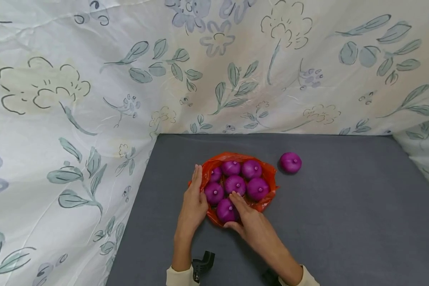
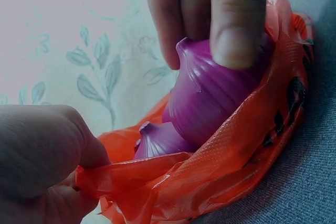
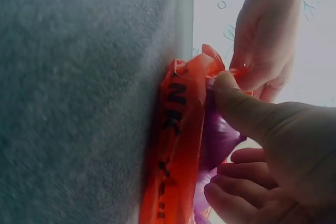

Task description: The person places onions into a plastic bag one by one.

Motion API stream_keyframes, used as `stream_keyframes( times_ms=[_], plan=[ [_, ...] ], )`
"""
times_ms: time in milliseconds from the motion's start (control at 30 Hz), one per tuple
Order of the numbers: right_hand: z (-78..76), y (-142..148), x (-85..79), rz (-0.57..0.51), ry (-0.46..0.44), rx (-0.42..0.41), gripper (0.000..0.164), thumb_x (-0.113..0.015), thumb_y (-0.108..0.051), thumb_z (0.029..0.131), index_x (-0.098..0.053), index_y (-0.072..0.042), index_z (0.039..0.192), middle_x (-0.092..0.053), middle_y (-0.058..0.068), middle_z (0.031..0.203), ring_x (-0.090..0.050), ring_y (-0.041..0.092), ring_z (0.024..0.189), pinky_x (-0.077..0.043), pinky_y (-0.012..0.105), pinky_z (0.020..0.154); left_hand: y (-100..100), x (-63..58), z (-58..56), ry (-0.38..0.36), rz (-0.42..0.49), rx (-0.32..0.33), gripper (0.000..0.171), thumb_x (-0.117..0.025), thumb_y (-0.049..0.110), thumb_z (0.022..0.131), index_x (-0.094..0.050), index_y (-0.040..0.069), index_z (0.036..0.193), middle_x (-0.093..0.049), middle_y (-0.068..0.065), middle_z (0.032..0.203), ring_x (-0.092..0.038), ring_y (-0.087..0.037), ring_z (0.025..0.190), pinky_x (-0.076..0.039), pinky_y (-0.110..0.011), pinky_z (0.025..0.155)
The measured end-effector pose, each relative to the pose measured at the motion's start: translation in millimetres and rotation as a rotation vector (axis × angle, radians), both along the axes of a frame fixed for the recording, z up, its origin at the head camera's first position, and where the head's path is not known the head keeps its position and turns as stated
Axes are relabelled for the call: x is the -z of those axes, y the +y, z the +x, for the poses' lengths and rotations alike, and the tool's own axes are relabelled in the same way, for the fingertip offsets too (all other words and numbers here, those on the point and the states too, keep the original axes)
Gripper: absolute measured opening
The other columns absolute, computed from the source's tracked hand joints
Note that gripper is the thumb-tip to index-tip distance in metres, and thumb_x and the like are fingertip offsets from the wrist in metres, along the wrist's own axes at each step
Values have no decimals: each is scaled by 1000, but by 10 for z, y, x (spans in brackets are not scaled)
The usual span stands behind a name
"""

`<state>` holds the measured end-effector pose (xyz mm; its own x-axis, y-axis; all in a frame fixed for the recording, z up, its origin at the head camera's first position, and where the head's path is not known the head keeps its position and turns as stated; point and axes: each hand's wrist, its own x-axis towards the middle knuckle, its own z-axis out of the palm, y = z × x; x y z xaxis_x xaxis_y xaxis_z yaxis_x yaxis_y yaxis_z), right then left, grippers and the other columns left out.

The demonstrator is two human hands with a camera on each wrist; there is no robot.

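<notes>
An orange-red plastic bag [image 1: 270, 172] with black print lies open on the table, holding several shiny purple onions [image 1: 234, 185]. My left hand [image 1: 193, 204] is at its left side. In the left wrist view, the thumb and fingers of that left hand [image 2: 47, 156] pinch the bag's rim [image 2: 136, 174]. My right hand [image 1: 255, 228] grips the onion [image 1: 225, 210] nearest me, inside the bag's front edge. The thumb lies along one side of this onion [image 3: 215, 140] in the right wrist view, with the fingers across from it.
A single purple onion [image 1: 290, 163] sits on the dark grey table [image 1: 343, 206], to the right of the bag. White cloth [image 1: 236, 95] with flowers and leaves hangs behind the table and along its left side.
</notes>
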<state>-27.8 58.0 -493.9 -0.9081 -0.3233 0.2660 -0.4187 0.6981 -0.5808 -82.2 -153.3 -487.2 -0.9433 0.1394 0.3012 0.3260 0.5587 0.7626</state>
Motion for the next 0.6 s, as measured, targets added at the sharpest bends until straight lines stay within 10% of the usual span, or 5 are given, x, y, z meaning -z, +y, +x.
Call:
stream_keyframes(
  times_ms=[467,600],
  plan=[
    [-115,222,-69,-119,78,20,76,-89,-27,85,-58,-8,152,-63,10,149,-74,25,113,-61,41,90,-15,23,17,-11,-8,1,82,-47,-14,100,-19,16,171,-14,4,177,-19,-16,160,-49,-43,100],
    [-174,358,-125,-138,149,71,77,-91,-24,84,-58,-11,152,-64,10,148,-75,25,90,-62,40,80,-7,11,3,-16,1,11,80,-46,-15,99,-22,11,170,-13,5,176,-16,-13,161,-43,-42,113]
  ],
)
